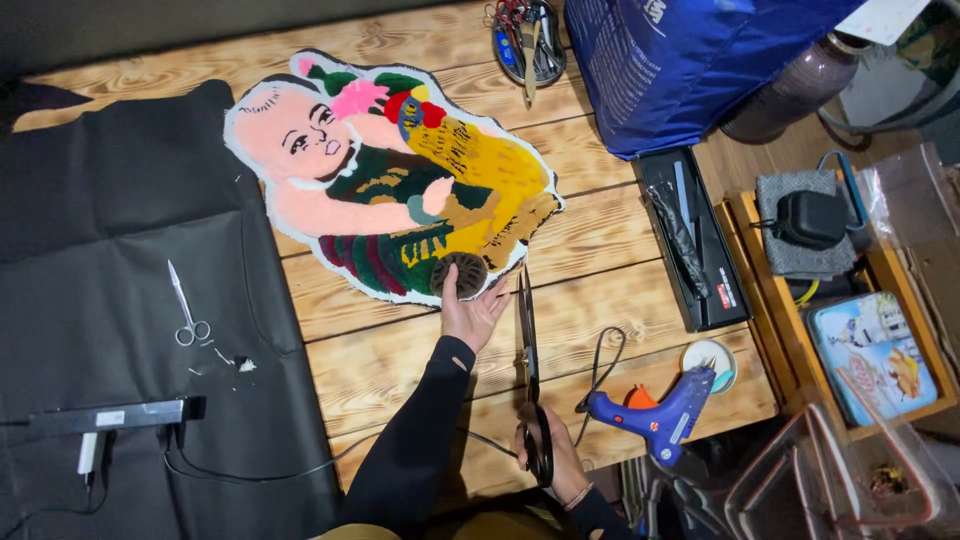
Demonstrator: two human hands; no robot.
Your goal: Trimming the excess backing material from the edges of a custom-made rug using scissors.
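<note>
Slatted wooden table (620, 300), black cloth (130, 250)

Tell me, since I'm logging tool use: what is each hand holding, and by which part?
The right hand holds the scissors by their handle loops. The left hand holds nothing; it rests on the rug edge.

black long sleeves, beaded wrist bracelet (578, 497)

Wood table (400, 350) w/ tufted rug (400, 190), black cloth (130, 250), glue gun (660, 415), tool tray (695, 240).
</note>
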